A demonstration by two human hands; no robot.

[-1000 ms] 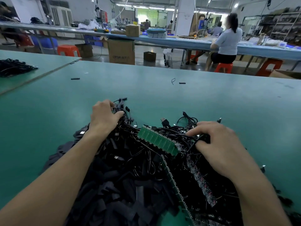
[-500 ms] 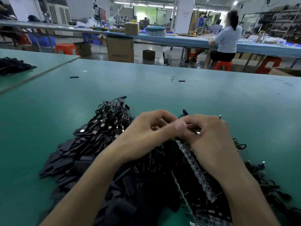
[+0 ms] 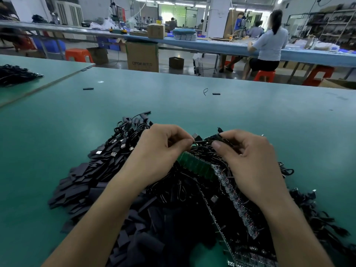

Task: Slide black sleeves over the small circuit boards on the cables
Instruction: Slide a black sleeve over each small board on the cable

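Note:
My left hand (image 3: 161, 149) pinches a black sleeve (image 3: 198, 141) between thumb and forefinger, held above the pile. My right hand (image 3: 248, 157) pinches a small green circuit board (image 3: 212, 137) on a cable, its end pointing at the sleeve. The two are almost touching. Under both hands lies a heap of black cables (image 3: 179, 189) with USB plugs (image 3: 115, 151), a green panel of circuit boards (image 3: 196, 164) and a strip of boards (image 3: 235, 199). Flat black sleeves (image 3: 81, 182) are piled at the left and front.
The green table (image 3: 269, 122) stretches ahead, with two stray sleeves (image 3: 88, 88) (image 3: 216, 94) and a wire loop (image 3: 205, 91) on it. Another cable pile (image 3: 15, 74) lies on the left table. A person (image 3: 269, 43) sits at a far bench.
My left hand left the cable heap at the left and came to the middle holding a sleeve. My right hand lifted a small board off the pile. The hands have drawn slightly apart.

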